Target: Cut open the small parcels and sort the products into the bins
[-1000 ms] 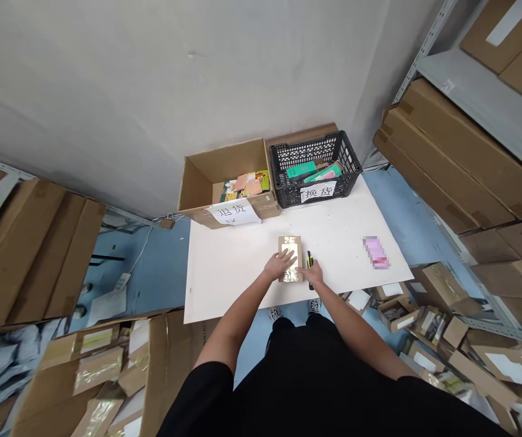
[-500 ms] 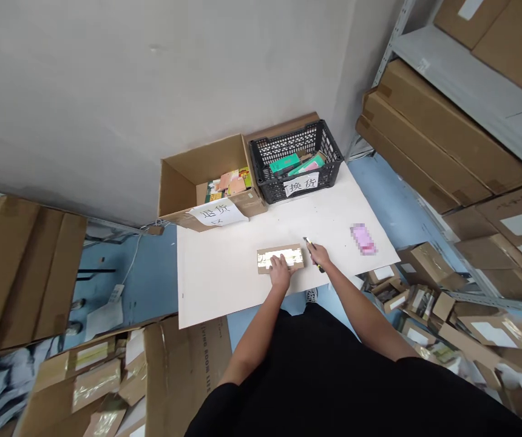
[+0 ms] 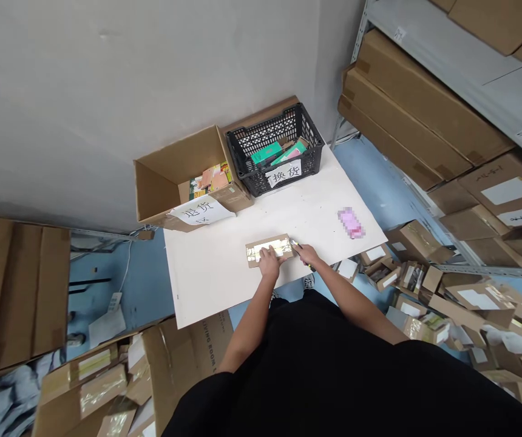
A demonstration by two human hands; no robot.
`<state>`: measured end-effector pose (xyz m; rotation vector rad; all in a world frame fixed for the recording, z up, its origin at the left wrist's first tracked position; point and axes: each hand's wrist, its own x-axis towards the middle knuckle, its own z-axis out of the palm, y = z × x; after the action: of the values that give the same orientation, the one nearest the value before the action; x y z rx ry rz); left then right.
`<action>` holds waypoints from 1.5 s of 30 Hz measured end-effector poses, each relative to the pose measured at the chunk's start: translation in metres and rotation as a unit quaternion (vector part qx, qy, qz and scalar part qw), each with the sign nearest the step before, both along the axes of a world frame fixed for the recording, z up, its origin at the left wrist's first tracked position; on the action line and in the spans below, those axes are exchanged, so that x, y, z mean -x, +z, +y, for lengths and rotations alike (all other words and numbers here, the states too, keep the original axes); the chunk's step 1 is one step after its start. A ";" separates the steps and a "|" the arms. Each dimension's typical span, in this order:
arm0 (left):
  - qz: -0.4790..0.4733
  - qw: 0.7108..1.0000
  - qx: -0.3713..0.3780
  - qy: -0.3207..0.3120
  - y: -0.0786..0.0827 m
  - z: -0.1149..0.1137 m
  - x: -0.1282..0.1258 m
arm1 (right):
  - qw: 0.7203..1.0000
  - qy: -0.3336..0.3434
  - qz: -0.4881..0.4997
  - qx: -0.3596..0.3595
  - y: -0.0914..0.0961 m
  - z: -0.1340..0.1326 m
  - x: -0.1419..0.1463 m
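Note:
A small cardboard box lies on the white table, with a pale label and shiny tape on top. My left hand is on it, fingers over the top and thumb by the near side, gripping it. At the box's right end my right hand is closed around a black and yellow utility knife. The knife's tip points at the box's right edge; whether it touches the cardboard I cannot tell.
Behind stand an open carton with colourful packets and a black plastic crate with green boxes. A blurred pink item lies on the table's right side. Shelves and piled cartons stand at the right.
My right hand has brought the utility knife left, up to the box's right end. My left hand stays on the box. The whole view has shifted slightly.

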<state>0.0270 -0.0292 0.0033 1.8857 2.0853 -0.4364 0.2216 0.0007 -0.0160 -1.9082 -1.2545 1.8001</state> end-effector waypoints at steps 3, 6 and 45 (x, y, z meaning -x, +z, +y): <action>0.004 1.000 -0.006 0.002 0.000 -0.003 -0.001 | 0.999 0.045 -0.008 -0.004 0.001 -0.015 -0.012; 0.007 1.000 -0.014 0.003 0.004 -0.003 -0.003 | 0.996 0.091 -0.009 0.002 -0.001 -0.024 -0.027; -0.256 0.909 -0.030 0.328 0.003 0.001 0.163 | 0.974 -0.086 -0.054 -0.203 -0.033 0.034 0.188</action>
<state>-0.1355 -0.0286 0.0059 1.0391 2.1774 0.2579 0.0337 0.0351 -0.0487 -1.8298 -1.3231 1.2553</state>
